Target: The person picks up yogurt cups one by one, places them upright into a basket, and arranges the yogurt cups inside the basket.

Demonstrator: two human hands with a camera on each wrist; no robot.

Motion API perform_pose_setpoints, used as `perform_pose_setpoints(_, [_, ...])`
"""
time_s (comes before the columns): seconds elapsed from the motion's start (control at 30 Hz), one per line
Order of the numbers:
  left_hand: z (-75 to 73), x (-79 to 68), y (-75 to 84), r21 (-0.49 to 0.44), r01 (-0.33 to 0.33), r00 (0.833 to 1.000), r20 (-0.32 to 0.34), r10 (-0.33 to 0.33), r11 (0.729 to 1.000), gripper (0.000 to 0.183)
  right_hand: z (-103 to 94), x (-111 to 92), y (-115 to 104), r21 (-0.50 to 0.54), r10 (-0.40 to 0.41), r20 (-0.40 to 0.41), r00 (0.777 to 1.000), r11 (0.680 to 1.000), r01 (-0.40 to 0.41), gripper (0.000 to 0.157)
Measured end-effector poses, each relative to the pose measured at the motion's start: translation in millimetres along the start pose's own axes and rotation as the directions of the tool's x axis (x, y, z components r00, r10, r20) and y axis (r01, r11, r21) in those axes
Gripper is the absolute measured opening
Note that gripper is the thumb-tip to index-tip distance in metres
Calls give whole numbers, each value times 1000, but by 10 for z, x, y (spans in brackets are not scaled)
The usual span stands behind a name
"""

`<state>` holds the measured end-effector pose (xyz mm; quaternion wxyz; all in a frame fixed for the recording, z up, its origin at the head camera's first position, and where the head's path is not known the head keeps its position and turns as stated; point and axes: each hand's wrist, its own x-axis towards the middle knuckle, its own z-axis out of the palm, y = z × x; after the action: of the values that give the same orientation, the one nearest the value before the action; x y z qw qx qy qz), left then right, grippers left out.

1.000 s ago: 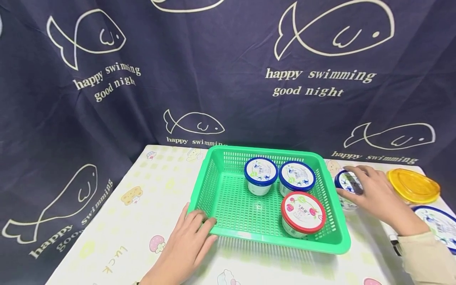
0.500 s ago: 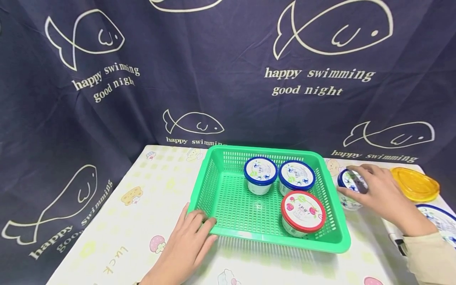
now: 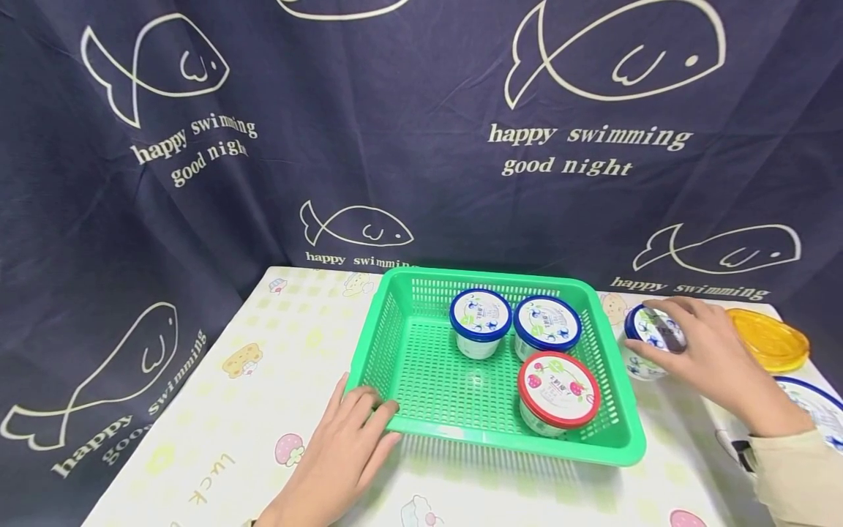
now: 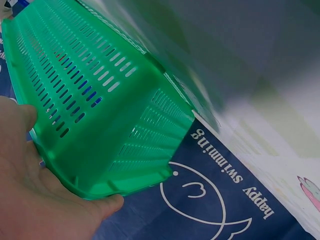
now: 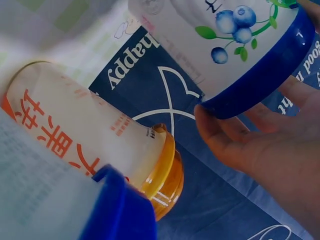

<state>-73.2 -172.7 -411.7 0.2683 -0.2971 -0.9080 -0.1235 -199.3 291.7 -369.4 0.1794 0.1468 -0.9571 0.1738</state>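
A green basket (image 3: 435,380) is set on a patterned cloth (image 3: 316,322), and its near left corner is gripped by the left hand (image 3: 342,446), with fingers curled over the rim. Just outside the basket's right side, a blue cup (image 3: 648,329) is held by its lid between the thumb and fingers of the right hand (image 3: 711,359), lid uppermost; whether its base is touching the cloth cannot be told. Three more cups are held in the basket: a back-left cup (image 3: 479,322) and a back-right cup (image 3: 548,329), both blue-lidded and side by side, and a red cup (image 3: 558,395) in the near right part. Beyond the right hand, a yellow-lidded jar (image 3: 767,344) is seen, and nearer, a blue-lidded tub (image 3: 813,406) is cut off by the head view's edge. A dark curtain (image 3: 428,168) printed with fish is hung behind.
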Motion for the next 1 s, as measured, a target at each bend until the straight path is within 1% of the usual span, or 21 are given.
perform_pose_setpoints(0.2, [-4, 4, -6, -3, -8, 1000, -9, 8, 1000, 29, -72, -6, -49, 25, 24, -5, 1000, 999, -24, 70])
perform_pose_setpoints(0.37, [-2, 9, -20, -6, -16, 1000, -17, 16, 1000, 29, -126, -17, -78, 51, 11, -17, 1000, 999, -10, 66])
perform_pose_setpoints(0.53, [-5, 18, -30, -7, -22, 1000, -10, 22, 1000, 29, -162, -25, -95, 67, 35, -33, 999, 997, -33, 70])
perform_pose_setpoints(0.67, [-9, 21, -37, -9, -16, 1000, 4, 16, 1000, 29, -174, -33, -109, 67, 52, -44, 998, 997, -49, 65])
perform_pose_setpoints(0.77, [-9, 18, -38, -9, -10, 1000, 10, 11, 1000, 29, -180, -35, -121, 58, 39, -57, 998, 998, -36, 62])
perform_pose_setpoints(1.0, [7, 5, -12, -1, -26, 999, -24, 26, 1000, 29, -222, -44, -152, 42, 2, -90, 996, 999, 2, 66])
